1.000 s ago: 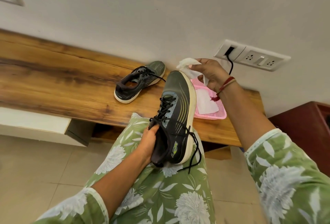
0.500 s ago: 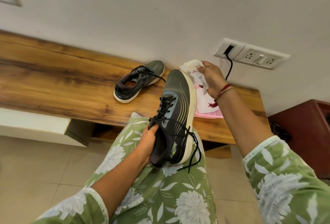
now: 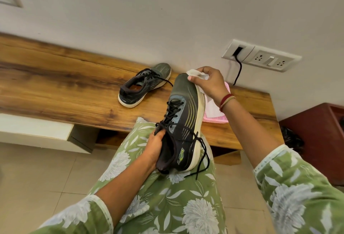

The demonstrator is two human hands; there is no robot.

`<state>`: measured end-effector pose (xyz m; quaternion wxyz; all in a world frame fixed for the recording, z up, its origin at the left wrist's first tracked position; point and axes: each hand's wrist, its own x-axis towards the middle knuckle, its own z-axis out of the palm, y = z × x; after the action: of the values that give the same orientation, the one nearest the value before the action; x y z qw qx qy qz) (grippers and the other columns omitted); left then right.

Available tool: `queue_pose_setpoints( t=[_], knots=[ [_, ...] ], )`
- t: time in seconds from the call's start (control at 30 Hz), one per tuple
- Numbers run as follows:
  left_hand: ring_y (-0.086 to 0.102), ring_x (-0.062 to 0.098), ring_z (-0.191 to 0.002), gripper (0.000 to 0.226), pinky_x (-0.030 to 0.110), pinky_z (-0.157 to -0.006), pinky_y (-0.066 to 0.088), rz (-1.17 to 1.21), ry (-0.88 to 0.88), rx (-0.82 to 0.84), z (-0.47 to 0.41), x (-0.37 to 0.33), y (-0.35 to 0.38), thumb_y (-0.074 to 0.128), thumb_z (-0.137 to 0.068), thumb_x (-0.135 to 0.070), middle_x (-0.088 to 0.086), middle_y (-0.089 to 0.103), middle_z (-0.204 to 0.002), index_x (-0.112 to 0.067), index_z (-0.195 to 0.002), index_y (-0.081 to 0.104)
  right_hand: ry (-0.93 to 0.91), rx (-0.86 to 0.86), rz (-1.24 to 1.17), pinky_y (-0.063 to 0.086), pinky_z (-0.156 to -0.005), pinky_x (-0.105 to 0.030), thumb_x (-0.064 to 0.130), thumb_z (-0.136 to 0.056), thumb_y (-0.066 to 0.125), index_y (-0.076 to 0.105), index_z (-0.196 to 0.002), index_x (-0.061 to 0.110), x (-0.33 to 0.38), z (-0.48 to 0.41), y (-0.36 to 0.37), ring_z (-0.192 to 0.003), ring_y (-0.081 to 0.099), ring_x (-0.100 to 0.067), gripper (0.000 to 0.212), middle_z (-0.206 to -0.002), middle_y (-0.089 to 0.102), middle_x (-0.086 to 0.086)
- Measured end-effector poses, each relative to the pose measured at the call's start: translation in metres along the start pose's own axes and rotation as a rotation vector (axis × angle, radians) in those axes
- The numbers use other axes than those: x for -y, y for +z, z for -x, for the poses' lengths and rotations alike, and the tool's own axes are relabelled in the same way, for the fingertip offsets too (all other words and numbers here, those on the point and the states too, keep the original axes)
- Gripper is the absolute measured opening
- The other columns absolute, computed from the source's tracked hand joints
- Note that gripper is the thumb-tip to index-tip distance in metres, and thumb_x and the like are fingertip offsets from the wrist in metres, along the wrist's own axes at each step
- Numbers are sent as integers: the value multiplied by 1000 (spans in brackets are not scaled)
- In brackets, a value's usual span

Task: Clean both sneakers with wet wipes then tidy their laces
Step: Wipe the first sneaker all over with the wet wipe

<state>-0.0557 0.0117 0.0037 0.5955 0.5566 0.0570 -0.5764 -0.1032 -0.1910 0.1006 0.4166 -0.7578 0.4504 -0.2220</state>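
Note:
A dark sneaker (image 3: pixel 183 114) with a white sole and loose black laces rests heel-down on my lap, toe pointing away. My left hand (image 3: pixel 155 147) grips it at the opening near the heel. My right hand (image 3: pixel 209 82) pinches a crumpled white wet wipe (image 3: pixel 194 72) against the toe of that sneaker. The second dark sneaker (image 3: pixel 144 85) lies on the wooden bench (image 3: pixel 55 88) to the left, laces undone.
A pink mesh tray (image 3: pixel 216 119) holding white wipes sits on the bench behind my right wrist. A wall socket (image 3: pixel 260 57) with a black cable hangs above it. A dark red cabinet (image 3: pixel 316 135) stands at the right. Tiled floor lies below.
My right hand has carried the wipe from above the pink tray leftward onto the held sneaker's toe. The left hand and the sneaker have stayed in place.

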Motion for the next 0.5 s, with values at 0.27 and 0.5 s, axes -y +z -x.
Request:
queue_pose_setpoints(
  t=[0.27, 0.5],
  knots=[
    [66, 30, -84, 22, 33, -69, 49, 2, 35, -1, -2, 1, 1, 44, -97, -16, 15, 71, -91, -8, -109, 61, -107, -43, 121, 39, -72, -4, 5, -81, 68, 72, -92, 10, 9, -9, 5, -93, 58, -12, 13, -98, 68, -3],
    [67, 31, -82, 23, 32, -66, 50, 35, 36, -31, 0, 3, 1, 44, -96, -16, 16, 71, -91, -7, -108, 62, -278, -56, 355, 47, -91, -32, -3, -88, 52, 70, -108, 6, -3, 23, 4, -99, 61, -24, 29, -107, 67, -11]
  ],
)
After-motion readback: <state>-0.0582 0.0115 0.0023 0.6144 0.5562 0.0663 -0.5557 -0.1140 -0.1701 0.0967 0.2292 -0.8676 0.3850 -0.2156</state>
